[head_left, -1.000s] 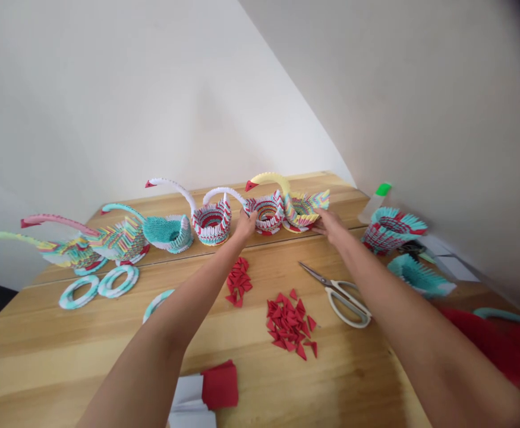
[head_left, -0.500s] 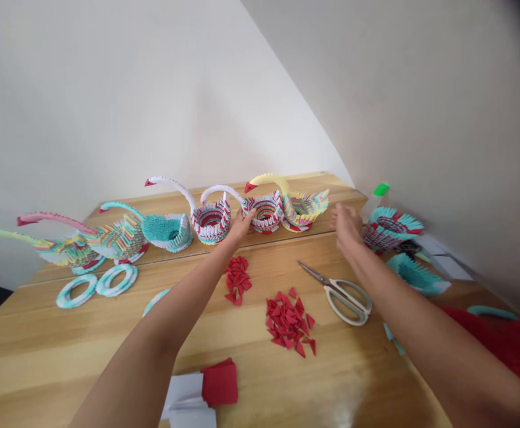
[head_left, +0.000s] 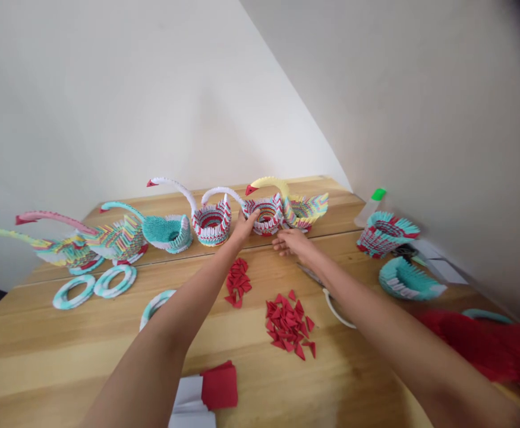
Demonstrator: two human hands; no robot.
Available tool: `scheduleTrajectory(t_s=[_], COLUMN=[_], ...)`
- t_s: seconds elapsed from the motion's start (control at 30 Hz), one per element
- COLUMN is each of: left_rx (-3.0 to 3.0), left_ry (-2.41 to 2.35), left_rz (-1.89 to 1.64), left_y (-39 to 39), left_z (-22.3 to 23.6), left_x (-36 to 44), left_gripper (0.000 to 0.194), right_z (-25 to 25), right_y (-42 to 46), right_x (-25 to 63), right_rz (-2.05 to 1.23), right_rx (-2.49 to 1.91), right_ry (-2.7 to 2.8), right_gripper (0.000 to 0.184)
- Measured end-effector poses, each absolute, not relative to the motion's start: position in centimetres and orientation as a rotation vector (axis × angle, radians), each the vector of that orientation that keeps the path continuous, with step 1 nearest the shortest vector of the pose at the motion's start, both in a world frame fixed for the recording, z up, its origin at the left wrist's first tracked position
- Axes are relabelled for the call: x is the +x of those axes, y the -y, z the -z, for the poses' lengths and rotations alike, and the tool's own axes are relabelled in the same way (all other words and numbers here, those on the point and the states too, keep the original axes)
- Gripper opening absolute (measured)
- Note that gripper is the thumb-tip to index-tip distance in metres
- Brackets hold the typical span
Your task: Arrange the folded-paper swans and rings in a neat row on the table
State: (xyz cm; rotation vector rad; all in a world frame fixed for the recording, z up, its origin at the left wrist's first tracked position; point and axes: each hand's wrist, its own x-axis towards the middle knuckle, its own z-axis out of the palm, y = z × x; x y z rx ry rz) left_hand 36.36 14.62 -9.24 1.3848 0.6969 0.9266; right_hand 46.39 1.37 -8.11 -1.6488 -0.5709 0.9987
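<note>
My left hand (head_left: pixel 244 226) grips the left side of a folded-paper swan (head_left: pixel 272 223), its thumb at the rim. This swan has a white curved neck and a red, white and teal body. My right hand (head_left: pixel 292 241) is just in front of that swan's lower right side, fingers apart and nothing in them. To the right stands a yellow-necked paper swan (head_left: pixel 306 209). On the left is another white-necked paper swan (head_left: pixel 212 229). Below my right forearm, scissors (head_left: pixel 337 312) lie partly hidden.
Red folded paper triangles (head_left: pixel 286 324) lie in two piles. Teal-and-white paper rings (head_left: pixel 116 282) and more paper swans (head_left: pixel 168 233) are at left. Red and white paper sheets (head_left: pixel 219 385) are in front. A green-capped bottle (head_left: pixel 370 208) and paper bodies (head_left: pixel 387 233) stand right.
My right hand has moved left, from near the bottle to the front of the swan. My left hand stays on the swan. The right forearm now covers part of the scissors.
</note>
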Motion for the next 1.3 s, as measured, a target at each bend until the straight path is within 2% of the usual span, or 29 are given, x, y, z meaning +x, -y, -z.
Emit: scheduleTrajectory(t_s=[0.33, 0.6, 0.87, 1.07, 1.3], left_rx=[1.425, 1.493, 1.537, 1.569, 1.571], left_ry=[-0.712, -0.736, -0.777, -0.761, -0.642], left_rz=[-0.983, -0.997, -0.972, -0.968, -0.938], left_y=[-16.0, -16.2, -15.8, -14.9, -13.4], left_z=[10.7, 10.9, 10.6, 9.2, 7.9], left_x=[37.1, 36.4, 36.2, 35.3, 33.4], left_gripper=[0.054, 0.053, 0.052, 0.051, 0.046], right_z=[8.5, 8.7, 9.9, 10.5, 10.8], right_y=[-2.1, -1.7, -2.9, -3.2, -1.7], right_x=[46.8, 46.4, 47.3, 47.7, 48.8], right_rz=[-1.121, -1.081, -0.879, -0.822, -0.664], right_rx=[-1.718, -1.778, -1.932, -1.953, -1.898], right_ry=[0.599, 0.721, 0.896, 0.988, 1.042], right_gripper=[0.004, 0.011, 0.022, 0.023, 0.044])
